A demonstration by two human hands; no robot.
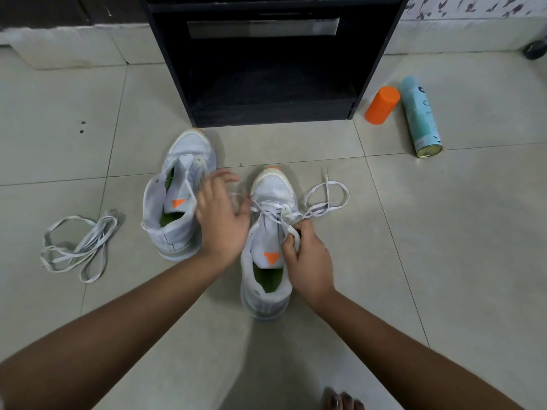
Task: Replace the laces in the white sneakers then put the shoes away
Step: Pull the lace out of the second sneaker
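- Your right hand (307, 261) has its fingers curled, and thumb and fingertips pinch the threaded lace (316, 210) at the eyelet edge on the outer side of the nearer sneaker (273, 187).
- Your left hand (222, 214) hovers between the two shoes with its fingers spread and fairly straight. It is blurred, and I can see nothing gripped in it. Whether a fingertip brushes a lace strand I cannot tell.
- The nearer sneaker stands upright on the tiled floor (444, 232) right in front of you, toe pointing away. It is laced only across the lower eyelets, and both loose ends curl in loops on the floor just beside its toe, on your right.
- The other sneaker (189, 152) stands to your left, a little farther off, with its tongue pulled open. Your left hand covers part of its inner side.
- A loose lace (91, 239) lies tangled on the floor well to the left of that shoe.
- A black shelf unit (266, 116) stands just beyond both toes, its open front facing you.
- To the right of the unit an orange cylinder (381, 105) and a teal spray can (420, 113) lie on their sides, close together and well apart from the shoes.
- Your toes (340, 400) show at the bottom edge.
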